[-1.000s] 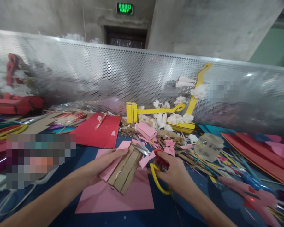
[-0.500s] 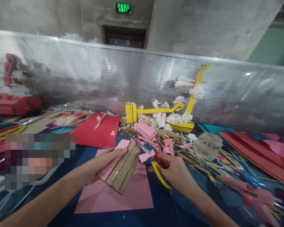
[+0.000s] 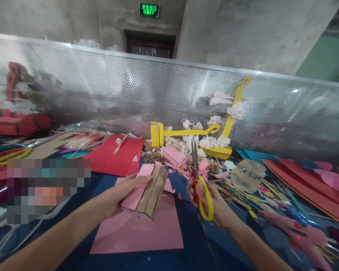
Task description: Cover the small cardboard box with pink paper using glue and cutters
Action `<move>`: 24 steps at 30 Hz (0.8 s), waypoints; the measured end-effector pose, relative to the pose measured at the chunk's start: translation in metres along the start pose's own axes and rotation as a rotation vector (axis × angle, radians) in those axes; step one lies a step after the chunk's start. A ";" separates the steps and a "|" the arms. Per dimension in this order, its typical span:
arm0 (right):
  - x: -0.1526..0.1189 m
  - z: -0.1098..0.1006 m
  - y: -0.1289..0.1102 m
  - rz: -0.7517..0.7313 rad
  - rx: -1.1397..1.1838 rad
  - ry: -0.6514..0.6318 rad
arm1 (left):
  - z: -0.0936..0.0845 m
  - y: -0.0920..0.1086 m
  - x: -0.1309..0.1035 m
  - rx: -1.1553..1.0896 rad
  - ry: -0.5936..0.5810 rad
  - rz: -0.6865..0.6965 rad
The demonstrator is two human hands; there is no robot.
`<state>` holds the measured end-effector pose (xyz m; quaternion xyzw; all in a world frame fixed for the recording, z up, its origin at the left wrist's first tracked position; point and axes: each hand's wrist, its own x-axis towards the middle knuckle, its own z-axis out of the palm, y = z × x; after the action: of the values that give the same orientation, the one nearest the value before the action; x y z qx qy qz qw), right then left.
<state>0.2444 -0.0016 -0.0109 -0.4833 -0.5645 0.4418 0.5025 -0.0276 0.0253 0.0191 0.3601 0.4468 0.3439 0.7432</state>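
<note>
My left hand (image 3: 132, 188) grips a small cardboard box (image 3: 150, 192) partly faced with pink paper, its thumb lying on the pink side. Brown cardboard strips show along the rest of the box. In my right hand (image 3: 205, 197) is a pair of scissors (image 3: 196, 158) with red and yellow handles, blades nearly together and pointing up and away. Below the box a pink sheet (image 3: 141, 237) lies flat on the blue table. Small pink scraps (image 3: 169, 185) lie between the box and the scissors.
Red sheets (image 3: 121, 158) lie behind my left hand. At the back stand yellow cardboard pieces (image 3: 157, 134) with white tufts (image 3: 214, 141). A clear lump (image 3: 248, 175) and a pink glue gun (image 3: 299, 227) with a red light are on the right. A perforated metal panel (image 3: 101, 82) borders the table.
The scissors have moved away from the box's far end and swung upright. A pink piece near the blades has dropped. My left hand has tilted the box and raised its near end slightly.
</note>
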 end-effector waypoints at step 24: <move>-0.007 -0.004 -0.010 -0.347 -0.831 0.017 | -0.012 -0.005 0.008 0.314 -0.162 0.391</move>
<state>0.2476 -0.0099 -0.0015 -0.5460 -0.7625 0.0828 0.3370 -0.0345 0.0325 0.0072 0.5772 0.3555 0.3774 0.6309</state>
